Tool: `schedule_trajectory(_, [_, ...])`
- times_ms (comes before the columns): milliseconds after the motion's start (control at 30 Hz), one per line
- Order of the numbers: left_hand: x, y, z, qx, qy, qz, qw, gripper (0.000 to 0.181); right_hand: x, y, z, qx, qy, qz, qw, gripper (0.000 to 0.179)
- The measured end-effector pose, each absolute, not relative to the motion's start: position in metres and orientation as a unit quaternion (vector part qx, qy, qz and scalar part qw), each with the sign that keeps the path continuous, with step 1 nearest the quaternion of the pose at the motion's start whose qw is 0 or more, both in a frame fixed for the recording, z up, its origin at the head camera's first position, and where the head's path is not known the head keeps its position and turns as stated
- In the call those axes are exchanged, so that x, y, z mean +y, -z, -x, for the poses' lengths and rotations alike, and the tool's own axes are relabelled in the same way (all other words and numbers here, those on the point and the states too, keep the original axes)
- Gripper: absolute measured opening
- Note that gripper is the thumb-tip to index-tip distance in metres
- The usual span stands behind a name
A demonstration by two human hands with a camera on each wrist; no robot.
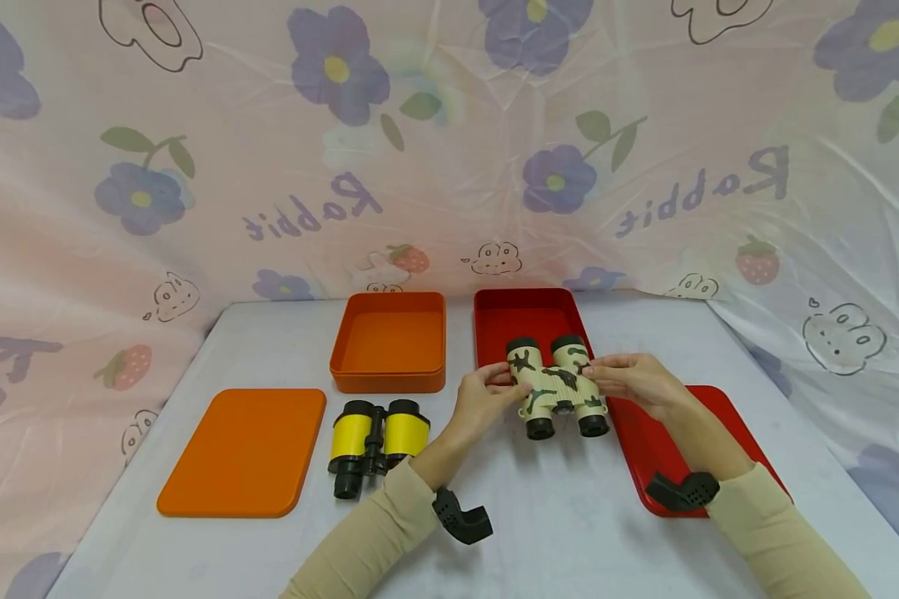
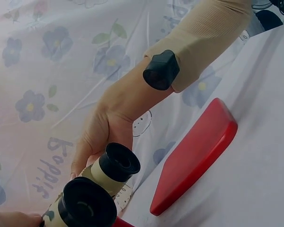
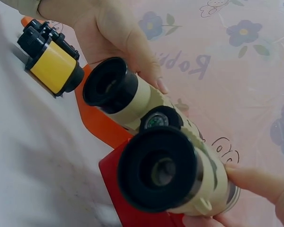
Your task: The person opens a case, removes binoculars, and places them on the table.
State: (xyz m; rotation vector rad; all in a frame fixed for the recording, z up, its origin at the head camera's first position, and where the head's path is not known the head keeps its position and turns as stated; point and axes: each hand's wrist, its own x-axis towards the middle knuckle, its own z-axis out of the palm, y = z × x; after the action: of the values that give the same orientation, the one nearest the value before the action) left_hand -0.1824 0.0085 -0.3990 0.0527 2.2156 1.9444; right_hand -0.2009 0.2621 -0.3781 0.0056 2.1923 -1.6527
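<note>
Both hands hold a pair of camouflage binoculars (image 1: 562,384) between them, raised in front of the red box (image 1: 528,312). The left hand (image 1: 482,402) grips the left barrel, thumb on top. At the right barrel, the right hand (image 1: 642,384) pinches with thumb and fingers. The black eyecups (image 3: 158,169) point toward the person, and a small compass (image 3: 156,121) sits between them in the right wrist view. Yellow-and-black binoculars (image 1: 352,437) lie on the table beside the left forearm, which partly covers them.
An orange box (image 1: 389,383) stands open left of the red one. Its orange lid (image 1: 243,453) lies flat at the left. A red lid (image 1: 719,416) lies under the right forearm. White cloth covers the table (image 1: 554,516), with a patterned curtain (image 1: 449,166) behind.
</note>
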Motion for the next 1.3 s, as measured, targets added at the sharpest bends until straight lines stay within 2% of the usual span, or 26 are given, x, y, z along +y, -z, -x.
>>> schedule_trajectory(667, [0.007, 0.411, 0.170, 0.764, -0.637, -0.024, 0.105, 0.054, 0.262, 0.390, 0.191, 0.782, 0.585, -0.002, 0.215, 0.064])
schedule_trajectory(1067, [0.000, 0.417, 0.161, 0.772, -0.624, -0.024, 0.116, 0.055, 0.258, 0.402, 0.184, 0.781, 0.580, -0.007, 0.230, 0.060])
schedule_trajectory(1300, [-0.002, 0.421, 0.156, 0.769, -0.628, -0.034, 0.119, 0.054, 0.257, 0.405, 0.181, 0.781, 0.578, -0.010, 0.237, 0.048])
